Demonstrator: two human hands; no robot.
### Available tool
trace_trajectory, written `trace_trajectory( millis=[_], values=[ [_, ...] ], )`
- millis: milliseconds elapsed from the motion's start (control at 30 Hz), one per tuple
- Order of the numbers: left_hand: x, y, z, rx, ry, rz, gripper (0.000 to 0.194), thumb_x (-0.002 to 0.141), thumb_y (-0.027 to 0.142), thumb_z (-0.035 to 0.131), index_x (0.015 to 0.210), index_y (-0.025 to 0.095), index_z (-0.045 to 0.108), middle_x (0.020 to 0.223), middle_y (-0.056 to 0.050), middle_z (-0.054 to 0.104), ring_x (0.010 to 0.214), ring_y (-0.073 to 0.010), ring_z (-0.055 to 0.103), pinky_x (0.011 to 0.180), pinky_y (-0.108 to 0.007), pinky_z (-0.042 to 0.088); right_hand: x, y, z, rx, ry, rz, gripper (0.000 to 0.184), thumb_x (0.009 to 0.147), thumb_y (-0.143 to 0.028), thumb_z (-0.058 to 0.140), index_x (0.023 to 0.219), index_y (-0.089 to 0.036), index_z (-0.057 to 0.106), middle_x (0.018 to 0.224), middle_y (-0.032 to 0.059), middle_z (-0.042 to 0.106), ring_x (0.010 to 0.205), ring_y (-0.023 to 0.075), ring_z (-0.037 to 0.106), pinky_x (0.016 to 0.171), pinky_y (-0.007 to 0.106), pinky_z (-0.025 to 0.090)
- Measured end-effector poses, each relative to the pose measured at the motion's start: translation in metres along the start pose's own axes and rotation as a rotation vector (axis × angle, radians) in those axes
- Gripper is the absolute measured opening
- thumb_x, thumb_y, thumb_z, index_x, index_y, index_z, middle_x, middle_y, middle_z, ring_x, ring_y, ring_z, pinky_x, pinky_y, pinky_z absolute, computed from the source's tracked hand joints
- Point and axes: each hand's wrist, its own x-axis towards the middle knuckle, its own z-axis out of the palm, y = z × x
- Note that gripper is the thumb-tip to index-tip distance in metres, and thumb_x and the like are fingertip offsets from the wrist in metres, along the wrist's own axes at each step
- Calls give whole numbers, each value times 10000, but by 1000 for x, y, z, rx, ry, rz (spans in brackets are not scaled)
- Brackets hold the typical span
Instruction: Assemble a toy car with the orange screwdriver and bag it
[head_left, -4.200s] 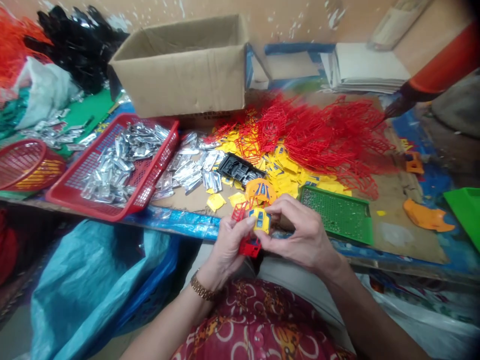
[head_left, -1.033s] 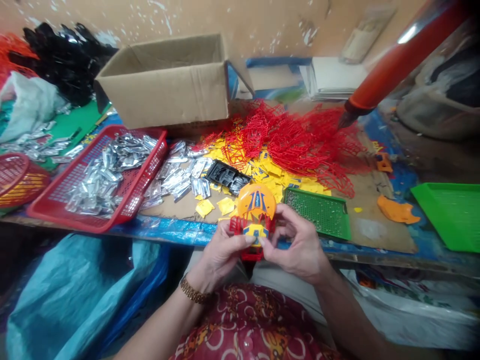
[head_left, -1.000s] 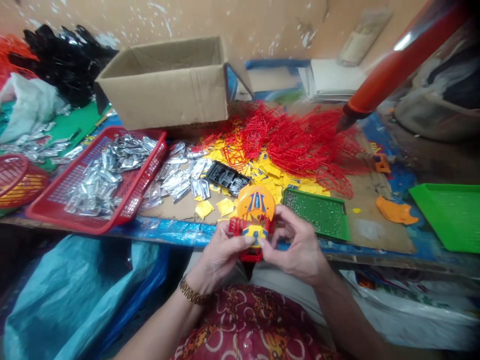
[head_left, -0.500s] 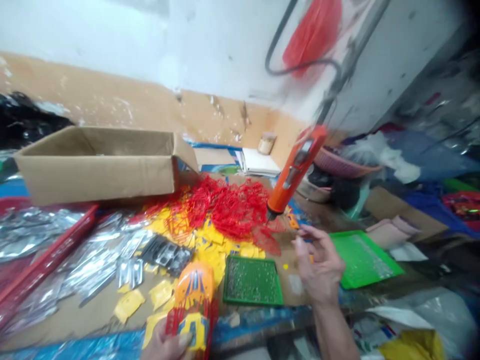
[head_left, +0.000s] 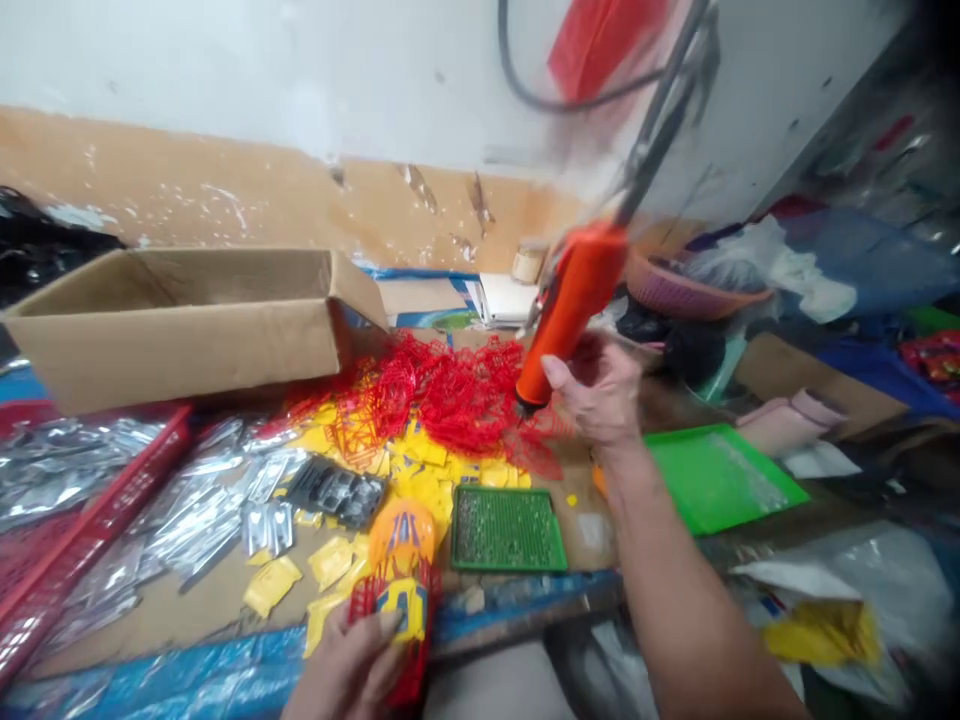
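Note:
My left hand (head_left: 360, 655) grips a toy car (head_left: 405, 560) at the near edge of the table, thumb on its yellow part. The car has an orange front and red lattice sides. My right hand (head_left: 606, 390) is at the lower part of an orange electric screwdriver (head_left: 574, 300) hanging from above. Its thumb lies against the casing, and the other fingers are partly hidden behind. Below the screwdriver is a green ridged tray (head_left: 508, 530) with many small screws. Red lattice parts (head_left: 465, 390) and yellow pieces (head_left: 427, 455) lie heaped beyond it.
An open cardboard box (head_left: 180, 350) stands at the back left. Left of the heap are silvery parts (head_left: 199, 510), a black car part (head_left: 337, 490) and a red basket (head_left: 97, 540). A bright green tray (head_left: 720, 480) lies at the right. The screwdriver's cable (head_left: 517, 80) loops above.
My right hand has moved up and forward from above the table to the screwdriver, which has tilted more upright. My left hand still holds the toy car. The view has shifted slightly.

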Motion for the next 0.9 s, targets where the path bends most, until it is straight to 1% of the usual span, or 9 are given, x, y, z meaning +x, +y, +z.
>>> trace_trajectory(
  millis=[67,100,167,233,267,367,467,667,900],
  values=[
    [-2,5,-3,52,-24,9,332,605,329,840,618,144,566,366,96,315,356,-13,224,382,-137,265,-11,-13,-5,-6,62,-41,378,624,-331,818,897,-211,586,865,9,667,750,152,652,728,318,572],
    [-2,6,-4,75,-36,11,328,613,323,832,619,144,557,371,93,331,360,-15,236,387,-137,273,-14,-20,-7,3,41,-44,376,616,-306,819,897,-212,587,889,10,665,782,156,659,761,327,573],
    [-3,6,-3,98,-41,1,313,617,315,825,637,143,564,375,94,337,360,-15,241,390,-138,276,-16,-34,-12,66,-61,26,346,633,-279,795,907,-213,594,916,9,658,777,159,665,757,340,581],
    [-5,3,0,122,-53,-24,296,619,311,825,659,135,591,378,96,334,358,-12,238,387,-136,265,-14,-47,-14,181,-230,147,217,727,-273,712,898,-206,597,975,18,654,719,150,670,695,351,588],
    [-6,2,3,139,-63,-38,287,622,306,826,670,130,604,385,93,343,359,-9,240,387,-133,258,-12,-52,-15,243,-286,162,162,754,-268,682,873,-204,593,973,13,652,676,135,661,658,338,582],
    [-6,-3,12,174,-89,-65,258,627,275,828,688,121,629,429,74,414,362,1,264,384,-125,254,-12,-60,-15,366,-369,179,120,769,-272,655,751,-192,568,808,-20,620,565,97,601,575,293,547],
    [-5,-3,20,142,-74,-64,259,613,256,836,634,126,613,412,75,406,355,0,284,380,-117,271,-25,-56,-15,359,-309,255,167,739,-306,687,732,-192,566,670,-46,554,529,90,560,565,283,534],
    [0,3,28,107,-41,-89,283,535,237,866,647,111,638,376,85,389,336,4,293,357,-102,266,-64,-44,-18,364,-106,310,339,714,-371,774,968,-237,594,565,-75,536,452,104,518,494,284,487],
    [1,2,30,85,36,-86,301,547,228,850,725,99,645,438,84,442,343,15,284,356,-101,272,-72,-46,-17,478,13,281,335,668,-316,804,919,-290,584,580,-84,542,411,101,492,467,286,462]
  ],
)
